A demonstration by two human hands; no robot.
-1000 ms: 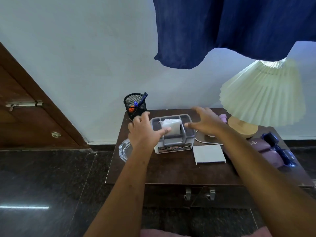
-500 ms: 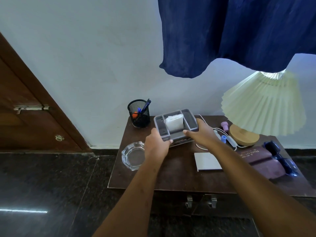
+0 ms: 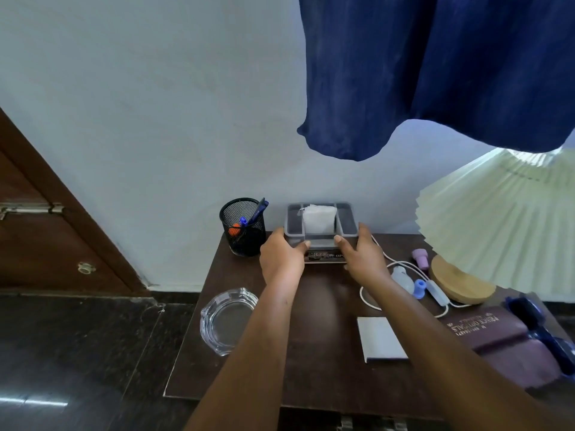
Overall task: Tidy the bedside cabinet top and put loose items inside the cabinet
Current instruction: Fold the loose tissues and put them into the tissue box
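A grey organiser box (image 3: 320, 237) with a white tissue in its middle compartment sits at the back of the dark wooden cabinet top (image 3: 326, 309), by the wall. My left hand (image 3: 281, 259) grips its left side and my right hand (image 3: 362, 258) grips its right side. A black mesh pen cup (image 3: 242, 227) with pens stands just left of the box. A glass ashtray (image 3: 225, 321) lies at the left edge. A small white pad (image 3: 381, 339) lies right of my right forearm.
A pleated lamp shade (image 3: 497, 225) on a wooden base (image 3: 460, 283) fills the right side, with a white cord, switch and small purple and blue caps (image 3: 420, 287) beside it. A maroon case (image 3: 497, 334) and a dark blue object (image 3: 538, 325) lie far right. Blue cloth (image 3: 435, 66) hangs above.
Both hands took hold of the grey box and pushed it from the middle of the top back toward the wall, next to the pen cup.
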